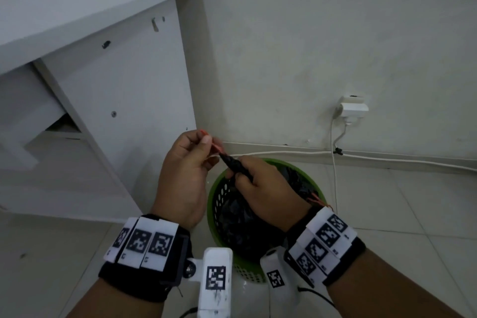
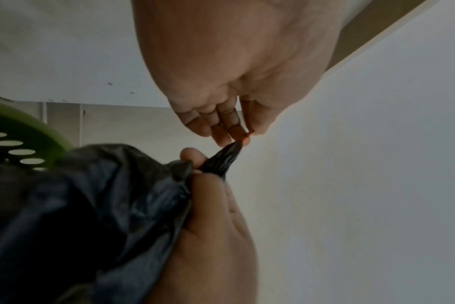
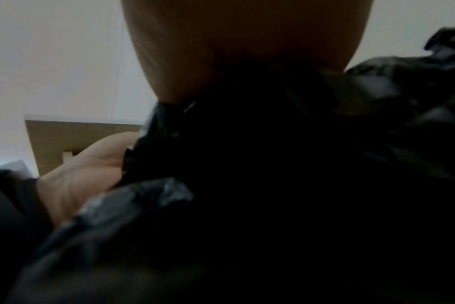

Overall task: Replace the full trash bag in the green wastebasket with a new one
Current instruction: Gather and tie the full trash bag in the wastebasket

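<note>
The green wastebasket point(image 1: 220, 188) stands on the tiled floor with a full black trash bag point(image 1: 232, 217) inside. My right hand point(image 1: 242, 175) grips the bag's gathered, twisted neck point(image 1: 233, 164) just above the rim. My left hand point(image 1: 206, 144) pinches an orange drawstring point(image 1: 216, 147) coming out of the neck's tip. In the left wrist view the left hand's fingertips point(image 2: 240, 133) hold the orange drawstring point(image 2: 246, 140) at the tip of the neck point(image 2: 225, 159), and the wastebasket point(image 2: 26, 125) shows at the left. The right wrist view is mostly filled by the dark bag point(image 3: 273, 185).
A white desk panel point(image 1: 124, 85) stands close on the left of the wastebasket. Behind it is the wall with an outlet adapter point(image 1: 352, 108), and white cables point(image 1: 387, 159) run along the floor edge. A second orange drawstring loop point(image 1: 316, 200) lies by my right wrist.
</note>
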`<control>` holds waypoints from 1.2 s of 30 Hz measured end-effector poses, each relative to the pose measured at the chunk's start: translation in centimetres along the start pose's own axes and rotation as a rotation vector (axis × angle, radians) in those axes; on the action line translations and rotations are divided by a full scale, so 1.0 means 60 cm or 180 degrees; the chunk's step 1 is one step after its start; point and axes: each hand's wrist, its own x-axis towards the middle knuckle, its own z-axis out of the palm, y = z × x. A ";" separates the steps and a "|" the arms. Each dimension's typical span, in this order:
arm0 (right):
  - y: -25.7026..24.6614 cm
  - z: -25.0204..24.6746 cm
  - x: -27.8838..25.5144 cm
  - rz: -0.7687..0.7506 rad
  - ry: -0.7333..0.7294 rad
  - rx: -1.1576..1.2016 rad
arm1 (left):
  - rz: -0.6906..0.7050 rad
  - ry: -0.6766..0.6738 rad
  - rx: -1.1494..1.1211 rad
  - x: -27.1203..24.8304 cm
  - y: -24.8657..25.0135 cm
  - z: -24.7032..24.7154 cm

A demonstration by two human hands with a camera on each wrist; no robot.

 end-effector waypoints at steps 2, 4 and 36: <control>0.007 -0.005 -0.002 0.0009 -0.0064 0.0062 | -0.0060 -0.0024 -0.0388 0.002 0.003 0.001; 0.009 -0.008 -0.003 -0.0035 -0.0068 0.0273 | -0.0105 -0.0069 -0.0562 0.003 0.003 0.003; 0.173 0.023 -0.051 -0.0627 -0.0334 -0.2702 | 0.1444 -0.1623 0.4746 0.012 -0.140 -0.174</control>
